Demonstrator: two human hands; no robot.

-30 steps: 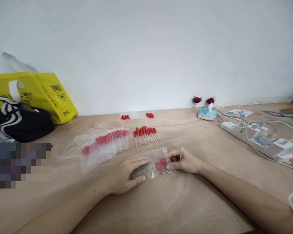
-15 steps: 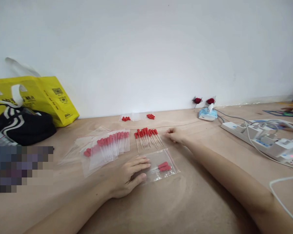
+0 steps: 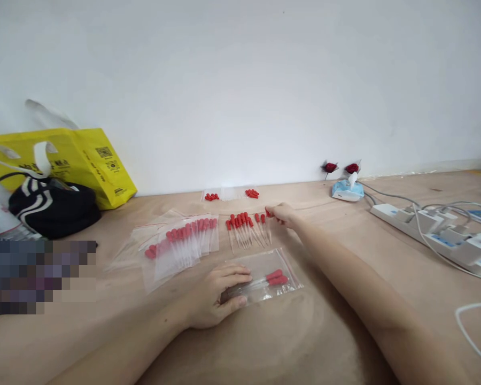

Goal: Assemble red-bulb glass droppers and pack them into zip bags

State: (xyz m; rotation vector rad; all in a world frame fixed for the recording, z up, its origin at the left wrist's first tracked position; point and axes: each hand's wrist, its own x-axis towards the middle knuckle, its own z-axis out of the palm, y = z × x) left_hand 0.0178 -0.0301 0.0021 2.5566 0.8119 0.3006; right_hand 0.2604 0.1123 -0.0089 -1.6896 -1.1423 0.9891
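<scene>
My left hand (image 3: 214,295) lies on the left end of a clear zip bag (image 3: 260,263), thumb and fingers apart. Two red-bulbed droppers (image 3: 276,277) show inside that bag. Beyond it, several loose droppers (image 3: 240,220) with red bulbs and clear thin stems form a fanned row on the table. At the row's right end my right hand (image 3: 281,214) pinches the red bulb of one dropper (image 3: 268,212). To the left, overlapping zip bags (image 3: 180,251) hold more droppers.
Against the wall lie bags with red bulbs (image 3: 252,193). A yellow bag (image 3: 100,166) and black striped bag (image 3: 56,208) stand left. On the right are a tissue pack (image 3: 347,190), two red flowers (image 3: 351,168), and a power strip (image 3: 425,230) with trailing cables.
My right hand has moved slightly left to the row and now pinches a dropper's bulb; the right-hand droppers have spread apart. My left hand stays on the bag. The view has shifted a little.
</scene>
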